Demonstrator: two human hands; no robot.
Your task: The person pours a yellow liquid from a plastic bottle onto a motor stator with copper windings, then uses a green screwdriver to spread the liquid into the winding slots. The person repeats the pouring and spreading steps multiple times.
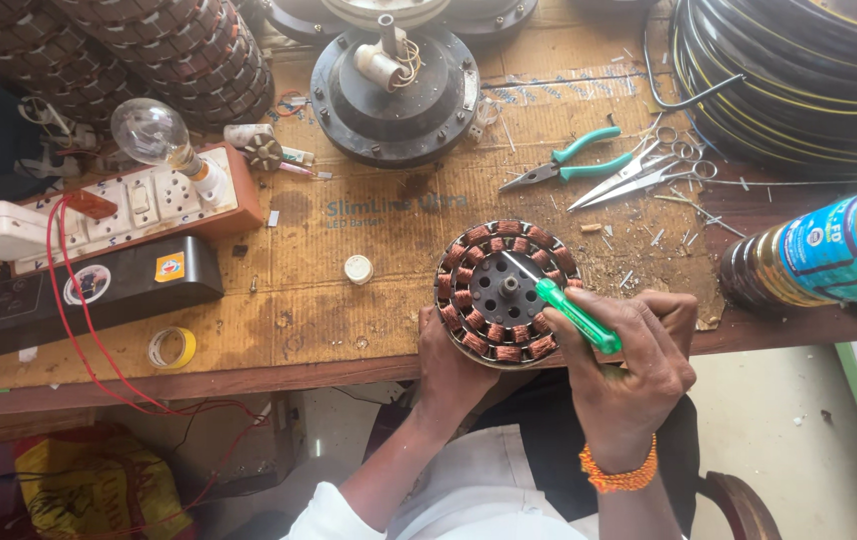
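1. I see the brown wooden table (349, 290), covered with cardboard, filling most of the view.
2. A big coil of black hose with yellow stripes (799, 80) lies at the far right corner, and a round black fan motor housing (394, 95) sits at the far middle.
3. A white switchboard with a clear bulb (154, 195) lies at the left.
4. The round fan stator with copper windings (507, 290) rests at the near table edge, in front of me.
5. My left hand (449, 365) grips the stator's near-left rim, fingers closed on it.
6. My right hand (629, 365) is wrapped around a green-handled screwdriver (574, 312), whose metal tip lies over the stator's hub.
7. Green-handled pliers (574, 160) and steel scissors (649, 170) lie beyond the stator, well apart from it.
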